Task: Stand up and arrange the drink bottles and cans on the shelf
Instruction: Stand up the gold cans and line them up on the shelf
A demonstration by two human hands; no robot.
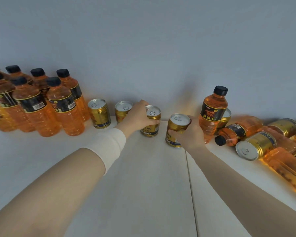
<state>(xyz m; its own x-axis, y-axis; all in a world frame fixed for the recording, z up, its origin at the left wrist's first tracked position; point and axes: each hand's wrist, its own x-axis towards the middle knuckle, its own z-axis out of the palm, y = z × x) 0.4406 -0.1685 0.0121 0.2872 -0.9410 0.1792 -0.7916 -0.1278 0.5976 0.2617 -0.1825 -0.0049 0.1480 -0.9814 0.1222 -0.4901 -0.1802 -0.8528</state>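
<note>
On the white shelf top (pixel 152 168), my left hand (pixel 137 115) grips an upright gold can (pixel 151 124) from the left side. My right hand (pixel 190 134) wraps around a second upright gold can (pixel 176 125) just to its right. Two more gold cans stand behind at the left, one (pixel 99 113) free and one (pixel 122 110) partly hidden by my left hand. Several orange bottles with black caps (pixel 61 106) stand grouped at the far left. One orange bottle (pixel 212 113) stands upright right beside my right hand.
At the right lies a jumble of toppled orange bottles (pixel 236 132) and gold cans (pixel 255 146), some blurred at the frame edge. A grey wall (pixel 143 48) rises behind the shelf. A seam (pixel 190 177) runs down the shelf surface toward me.
</note>
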